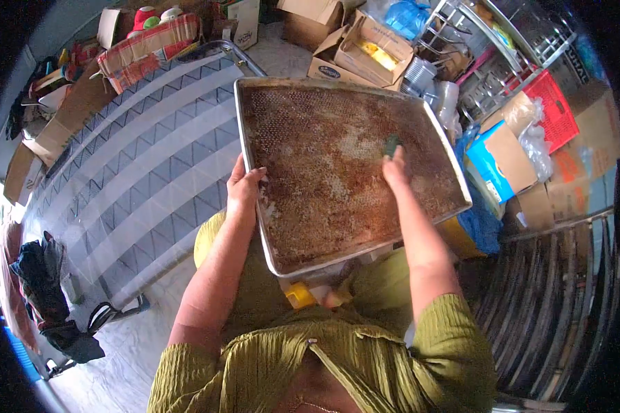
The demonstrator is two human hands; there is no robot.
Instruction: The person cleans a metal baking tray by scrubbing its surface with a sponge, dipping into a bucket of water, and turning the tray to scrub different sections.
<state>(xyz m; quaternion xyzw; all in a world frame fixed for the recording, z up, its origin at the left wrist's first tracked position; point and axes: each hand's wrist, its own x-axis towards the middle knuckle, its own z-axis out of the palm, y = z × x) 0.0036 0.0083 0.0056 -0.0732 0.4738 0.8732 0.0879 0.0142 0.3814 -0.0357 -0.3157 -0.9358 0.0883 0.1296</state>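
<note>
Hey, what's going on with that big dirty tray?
Someone is holding the big metal tray by its side with their left hand. Their right hand has a small dark green pad against the tray's surface. Right now most of the tray looks brown and stained, with some paler patches near the middle. There are cardboard boxes on the floor beyond it.

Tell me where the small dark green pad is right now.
In the head view, the pad is at the fingertips of the right hand, against the brown-stained rectangular metal tray, right of its centre.
</note>
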